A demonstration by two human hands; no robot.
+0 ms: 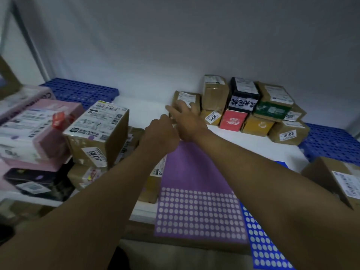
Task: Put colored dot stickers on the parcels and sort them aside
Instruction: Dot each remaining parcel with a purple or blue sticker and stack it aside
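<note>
I see both arms stretched forward over the white table (229, 141). My right hand (187, 121) has its fingers spread and reaches the brown box (187, 100) at the left end of the far stack of parcels (253, 110); the fingers overlap its front, but I cannot tell whether they grip it or only touch. My left hand (161, 133) sits just beside the right one, fingers curled; whether it pinches anything is hidden by its own knuckles.

The purple sticker sheet (196, 201) lies flat under my right forearm, its near half full of pale dots, its far half bare. A blue sticker sheet (261, 242) lies partly beneath it, cut off by my arm and the frame edge.

On the left, a second pile (58, 133) is blurred: a taped carton (97, 131) with a purple dot, pink boxes, a dark box lower down. A carton (339, 178) at the right edge is cut off. Blue plastic grids (81, 90) lie at the back of the table on both sides.
</note>
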